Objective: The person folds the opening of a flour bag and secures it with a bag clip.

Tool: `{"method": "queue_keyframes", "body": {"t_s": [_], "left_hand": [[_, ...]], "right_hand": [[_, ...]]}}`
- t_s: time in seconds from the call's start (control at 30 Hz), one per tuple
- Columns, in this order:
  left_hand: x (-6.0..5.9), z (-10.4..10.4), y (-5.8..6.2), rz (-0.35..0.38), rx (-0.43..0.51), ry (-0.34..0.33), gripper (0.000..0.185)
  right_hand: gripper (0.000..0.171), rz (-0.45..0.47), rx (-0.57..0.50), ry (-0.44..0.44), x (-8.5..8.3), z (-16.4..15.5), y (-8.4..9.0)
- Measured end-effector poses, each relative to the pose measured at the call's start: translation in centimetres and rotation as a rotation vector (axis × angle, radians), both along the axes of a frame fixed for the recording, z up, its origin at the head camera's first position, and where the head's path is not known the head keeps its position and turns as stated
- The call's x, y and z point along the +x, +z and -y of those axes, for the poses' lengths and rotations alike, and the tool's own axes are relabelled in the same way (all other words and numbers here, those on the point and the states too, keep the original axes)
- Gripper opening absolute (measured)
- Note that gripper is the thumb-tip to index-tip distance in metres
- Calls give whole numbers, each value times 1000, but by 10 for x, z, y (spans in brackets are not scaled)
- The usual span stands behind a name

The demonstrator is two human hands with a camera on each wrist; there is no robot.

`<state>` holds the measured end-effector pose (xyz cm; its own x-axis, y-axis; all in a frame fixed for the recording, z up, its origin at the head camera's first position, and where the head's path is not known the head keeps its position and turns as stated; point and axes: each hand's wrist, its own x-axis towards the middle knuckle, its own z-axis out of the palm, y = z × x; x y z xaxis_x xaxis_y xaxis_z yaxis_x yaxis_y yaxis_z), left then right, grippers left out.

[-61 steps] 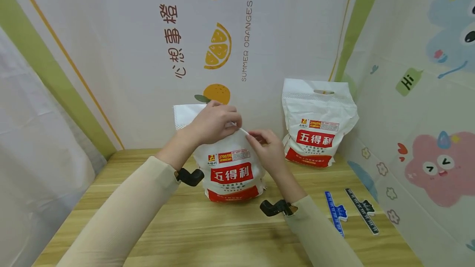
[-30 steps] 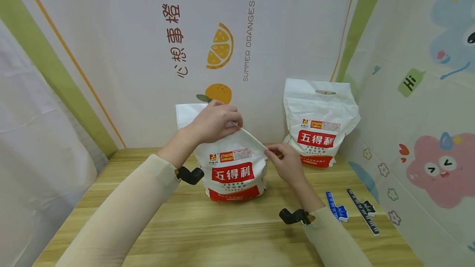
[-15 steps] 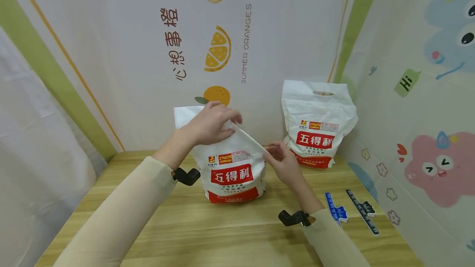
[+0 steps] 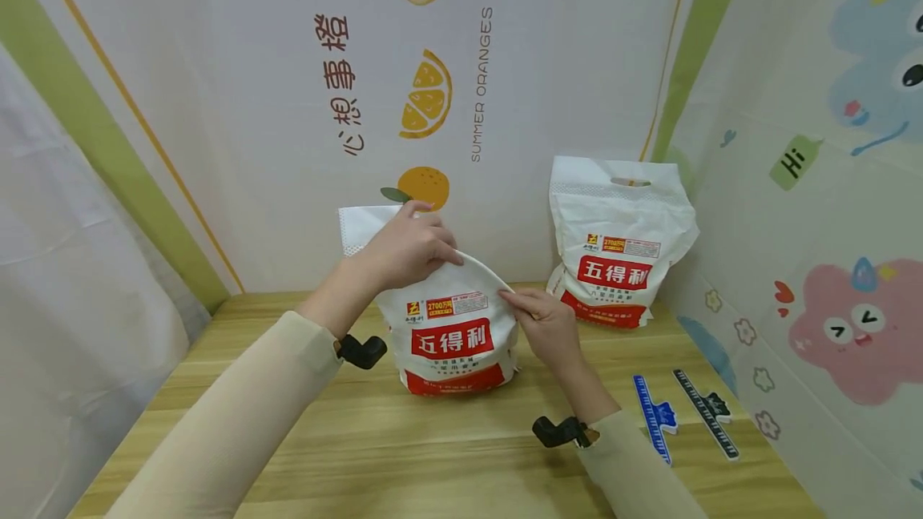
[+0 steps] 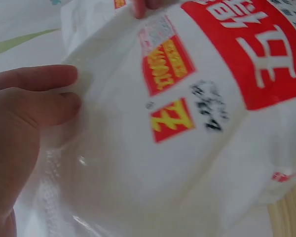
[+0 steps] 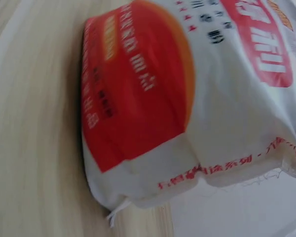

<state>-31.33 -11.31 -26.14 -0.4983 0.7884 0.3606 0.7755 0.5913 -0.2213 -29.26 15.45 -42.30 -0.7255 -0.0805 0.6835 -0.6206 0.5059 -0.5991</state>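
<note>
A white flour bag (image 4: 450, 343) with red print stands upright on the table. Its top is folded over into a slanting edge, and one corner of the top sticks up at the left. My left hand (image 4: 414, 251) pinches that folded edge between thumb and fingers; the left wrist view shows the left hand (image 5: 29, 106) at the bag's edge. Farther down the slope, my right hand (image 4: 548, 327) pinches the same edge at the bag's right side. In the right wrist view the bag's base (image 6: 138, 98) fills the middle, while the right hand is almost wholly out of frame.
A second flour bag (image 4: 613, 255) with a cut-out handle stands at the back right. Two flat clips lie on the right of the wooden table (image 4: 404, 455): a blue clip (image 4: 654, 423) and a black clip (image 4: 707, 415). Printed curtains (image 4: 548, 62) hang behind and beside it.
My right hand has slid right and down along the folded edge, then slightly back left. My left hand has shifted its fingers on the fold. The edge now curves more.
</note>
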Motion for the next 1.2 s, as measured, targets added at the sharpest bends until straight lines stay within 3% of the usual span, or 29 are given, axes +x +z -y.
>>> {"method": "queue_keyframes", "body": {"t_s": [0.1,0.4,0.63,0.83,1.2], "left_hand": [[-2,3,-5,-30,25,-17,20],[-1,4,-4,17,134,-73,11],[3,5,-8,-44,142,-90,12],[3,6,-10,-58,156,-99,11],[7,11,-21,-63,267,-121,16]], "right_hand": [[27,-77,39,-18,1,-1,0],[20,-36,-43,51,0,-8,-3],[18,-107,70,-22,-1,-8,-7],[22,-87,37,-31,0,-6,-5],[19,-162,9,15,0,-8,-7]]}}
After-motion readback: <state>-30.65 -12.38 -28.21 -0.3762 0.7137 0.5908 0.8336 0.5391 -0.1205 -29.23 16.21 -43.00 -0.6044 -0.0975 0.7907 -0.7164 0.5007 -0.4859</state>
